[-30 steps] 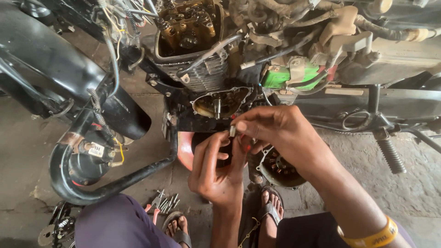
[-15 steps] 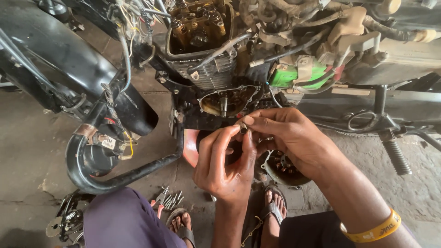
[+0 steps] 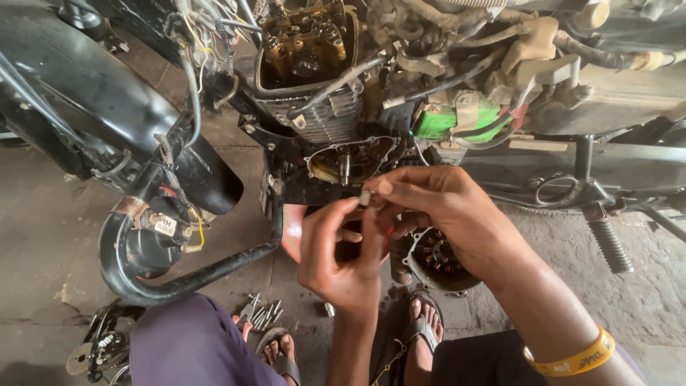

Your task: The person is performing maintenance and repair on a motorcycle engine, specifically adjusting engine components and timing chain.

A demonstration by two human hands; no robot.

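Head view, looking down at a stripped motorcycle engine. At frame centre the left hand (image 3: 341,261) and the right hand (image 3: 436,207) met over a small metal part (image 3: 365,197), pale and roughly cylindrical. The part was pinched between fingertips of both hands: the left hand's fingers curled up from below with the palm toward the camera, and the right hand's thumb and forefinger closed on it from the right, the other fingers loosely bent. Its exact kind could not be told; it may have been a short sleeve or bolt. The part lay just below the open crankcase (image 3: 348,161), upper centre, where a shaft (image 3: 344,169) stood out of the cavity. Above that sat the finned cylinder (image 3: 325,121) and the uncovered cylinder head (image 3: 307,46), at top centre. A green component (image 3: 446,121) lay to the upper right of the hands. A stator cover (image 3: 436,261) rested on the floor just beneath the right wrist. At lower left a curved black frame tube (image 3: 179,275) ran across, with a cluster of loose bolts (image 3: 259,314) on the concrete near a sandalled foot (image 3: 279,354). A yellow wristband (image 3: 575,357) circled the right forearm, lower right.
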